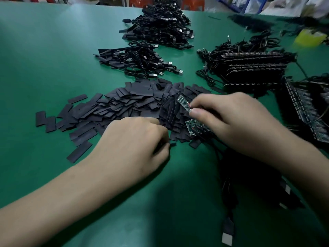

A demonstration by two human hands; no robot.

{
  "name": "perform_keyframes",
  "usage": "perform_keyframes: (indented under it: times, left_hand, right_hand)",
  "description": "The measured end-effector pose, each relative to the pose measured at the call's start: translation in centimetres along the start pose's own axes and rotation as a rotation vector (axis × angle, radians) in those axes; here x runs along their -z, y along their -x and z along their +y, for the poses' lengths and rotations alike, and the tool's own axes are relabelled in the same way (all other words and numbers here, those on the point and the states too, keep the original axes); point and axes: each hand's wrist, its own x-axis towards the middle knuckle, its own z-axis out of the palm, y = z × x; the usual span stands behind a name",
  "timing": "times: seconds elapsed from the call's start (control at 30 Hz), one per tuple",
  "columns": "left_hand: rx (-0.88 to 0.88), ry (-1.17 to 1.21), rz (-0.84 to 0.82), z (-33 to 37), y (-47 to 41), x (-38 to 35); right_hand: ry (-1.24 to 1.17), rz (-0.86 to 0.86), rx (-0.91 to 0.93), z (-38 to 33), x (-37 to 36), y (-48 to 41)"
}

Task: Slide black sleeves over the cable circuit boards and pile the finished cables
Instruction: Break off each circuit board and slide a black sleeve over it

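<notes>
A heap of flat black sleeves [124, 104] is spread over the green table [44, 59]. My left hand [135, 141] lies at the heap's near edge, its curled fingers pinching one black sleeve [171, 144]. My right hand [229, 120] pinches a small circuit board [184, 104] by its end, raised over the sleeves. More bare boards [197, 128] sit under that hand, and their black cables [229, 175] trail toward me, ending in a USB plug [227, 232]. A pile of sleeved cables [138, 61] lies behind the heap.
A bigger stack of finished cables [160, 27] sits at the far middle. Rows of unsleeved boards with cables [252, 68] fill the right side, with more at the right edge [306, 107]. A yellow object [309, 37] is blurred at far right.
</notes>
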Motion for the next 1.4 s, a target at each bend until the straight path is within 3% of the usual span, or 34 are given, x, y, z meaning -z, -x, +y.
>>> perform_keyframes:
  times: [0.07,0.2,0.3,0.47,0.6,0.7,0.83,0.93,1.4]
  left_hand:
    - [0.036,0.227,0.049,-0.7,0.2,-0.8]
    - [0.221,1.076,0.001,-0.9,0.0,-2.2]
    - [0.194,1.237,0.049,-0.7,0.3,-2.8]
    - [0.163,1.16,0.15,-0.2,0.3,-2.9]
    - [0.018,0.722,0.325,-0.2,0.6,-2.5]
    - [-0.037,0.574,0.379,-0.4,0.5,-2.4]
    - [0.053,0.651,0.398,-0.9,0.4,-2.2]
    - [0.111,0.688,0.406,-1.4,0.5,-2.0]
    - [0.086,0.664,0.394,-1.9,0.4,-2.5]
  right_hand:
    - [-0.177,-0.034,-0.014,0.0,-0.9,0.1]
    - [-0.482,-0.113,-0.042,-0.2,-1.6,0.2]
    - [-0.569,-0.132,-0.06,-0.2,-1.5,0.2]
    - [-0.666,-0.161,-0.076,0.1,-1.7,0.3]
    - [-0.632,-0.131,-0.089,0.1,-2.1,0.3]
    - [-0.6,-0.124,-0.064,-0.2,-2.0,0.3]
    - [-0.627,-0.064,-0.075,0.3,-1.2,0.4]
    - [-0.513,-0.015,-0.04,0.9,-1.0,0.7]
    - [-0.45,-0.167,0.058,0.5,-1.4,1.2]
